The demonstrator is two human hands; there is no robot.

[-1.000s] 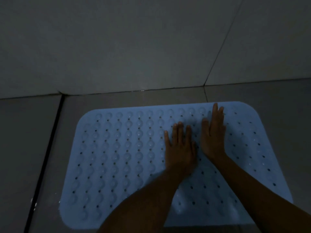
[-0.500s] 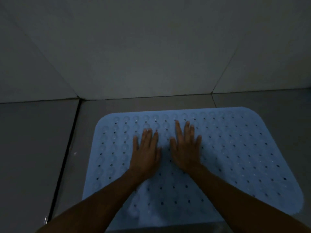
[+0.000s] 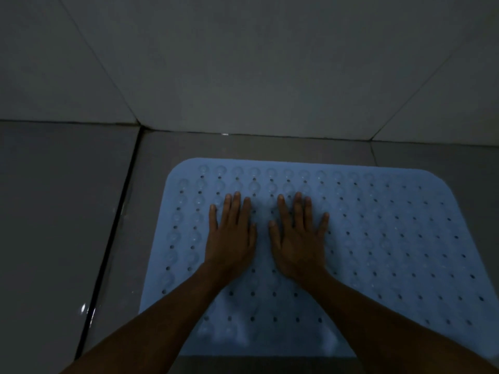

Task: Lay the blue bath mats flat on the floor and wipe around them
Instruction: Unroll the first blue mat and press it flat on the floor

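A: What surrounds the work?

B: Largest first: a grey tiled wall (image 3: pixel 243 63) rises behind, meeting the grey tiled floor (image 3: pixel 59 211) along a dark seam. A dark grout line (image 3: pixel 113 230) runs down the floor left of the mat, with small wet glints beside it near the bottom.

A: And the mat?

B: One blue bath mat (image 3: pixel 391 252) lies flat on the floor just short of the wall, rounded corners, rows of holes and suction bumps. Its right edge runs out of view. Both forearms cross its near edge and cover part of it.

A: The hands?

B: The left hand (image 3: pixel 232 238) and right hand (image 3: pixel 299 244) lie palm down on the mat's left half, fingers straight, gripping nothing, thumbs near each other but apart.

A: Changed from a second ago?

B: Yes. Then both hands pressed nearer the mat's far right part; now they sit further left and slightly wider apart.
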